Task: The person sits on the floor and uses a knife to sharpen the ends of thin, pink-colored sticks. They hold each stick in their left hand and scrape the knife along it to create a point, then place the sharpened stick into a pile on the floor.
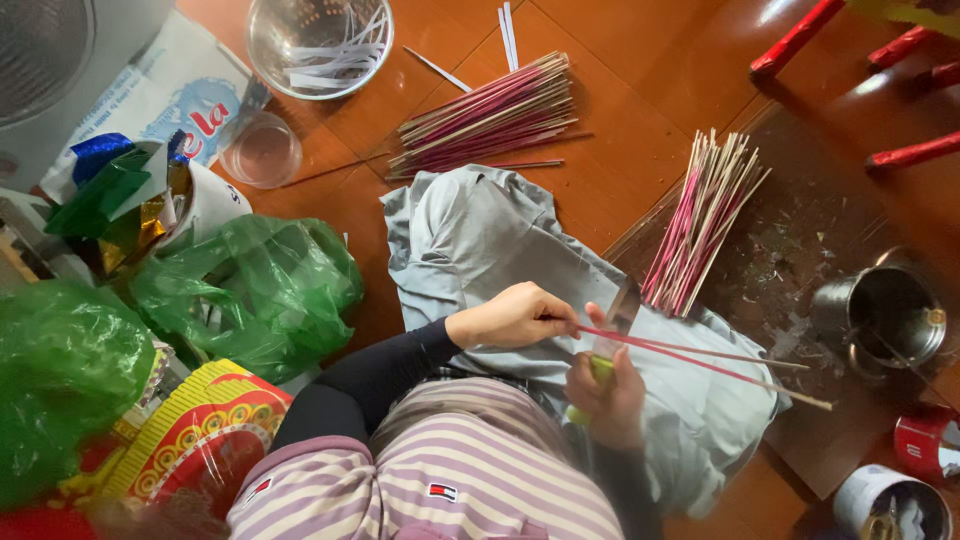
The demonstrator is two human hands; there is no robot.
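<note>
My left hand (515,315) pinches the near ends of a few thin pink sticks (700,358) that reach out to the right over a grey cloth (470,240) on my lap. Just below it, my right hand (612,392) grips a green-handled knife (600,368). Its flat metal blade (622,305) points up and rests against the sticks. One bundle of pink and pale sticks (700,220) lies fanned on a dark board (800,240) to the right. Another bundle (490,115) lies on the wooden floor beyond the cloth.
Green plastic bags (250,290) and a red-and-yellow patterned pack (200,430) crowd the left. A metal colander with white strips (320,40) and a clear cup (262,150) stand at the top. At the right are a steel pot (885,315), two tins (890,505) and red stool legs (800,35).
</note>
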